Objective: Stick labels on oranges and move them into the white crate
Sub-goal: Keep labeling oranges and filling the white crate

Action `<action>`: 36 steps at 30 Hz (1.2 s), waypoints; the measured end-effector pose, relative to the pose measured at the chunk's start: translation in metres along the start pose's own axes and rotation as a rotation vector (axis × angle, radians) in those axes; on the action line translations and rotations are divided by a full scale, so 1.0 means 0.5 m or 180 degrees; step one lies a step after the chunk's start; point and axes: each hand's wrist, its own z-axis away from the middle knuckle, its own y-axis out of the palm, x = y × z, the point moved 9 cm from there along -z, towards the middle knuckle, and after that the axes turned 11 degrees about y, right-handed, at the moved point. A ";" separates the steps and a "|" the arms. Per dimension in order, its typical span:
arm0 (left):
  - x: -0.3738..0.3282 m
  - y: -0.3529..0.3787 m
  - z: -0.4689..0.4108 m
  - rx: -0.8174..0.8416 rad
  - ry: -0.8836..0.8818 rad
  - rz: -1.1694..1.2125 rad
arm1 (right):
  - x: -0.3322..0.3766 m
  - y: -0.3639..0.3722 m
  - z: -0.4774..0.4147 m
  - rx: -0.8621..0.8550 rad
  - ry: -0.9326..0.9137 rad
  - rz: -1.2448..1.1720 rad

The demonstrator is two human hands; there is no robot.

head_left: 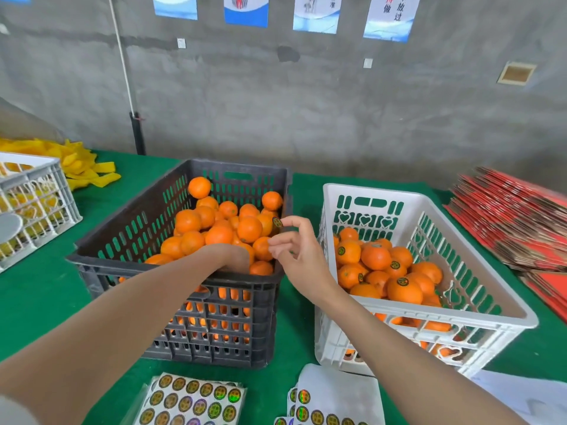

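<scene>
- Counter: a green-covered counter [40,302] carries two crates side by side, standing close together.
- Source crate: a dark grey slotted plastic crate [129,216] stands at centre and holds a heap of unlabelled oranges [249,229].
- Target crate: a white slotted plastic crate [383,191] stands just to its right and holds labelled oranges [404,290], each with a round dark label on its skin.
- Left hand [228,259]: it reaches over the near rim of the dark grey crate and down among the fruit. Its fingers are hidden behind the wrist, so whether they are apart or clamped on an orange cannot be told.
- Right hand [302,251]: it hangs above the gap between the two crates. A round dark label with a gold pattern [277,222] is held at the tip of the index finger, above the unlabelled fruit; the other fingers are curled loosely below it.
- Label stock: sheets of round holographic labels [193,400] lie on the counter at the near edge, in front of both crates.
- Surroundings: a second white crate [33,191] and yellow foam sleeves [82,170] are at the left; stacked red flat cartons [515,222] are at the right.
</scene>
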 end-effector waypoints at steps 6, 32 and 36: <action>0.017 -0.072 0.037 -0.1088 0.0413 0.3264 | 0.011 -0.060 0.007 -0.0296 0.0150 -0.0475; -0.313 0.004 0.120 -0.0795 0.2028 0.5592 | 0.026 -0.228 0.133 -0.0091 0.0546 -0.1166; -0.313 -0.003 0.117 -0.1063 0.2392 0.5213 | 0.007 -0.234 0.132 -0.0091 0.0724 -0.1353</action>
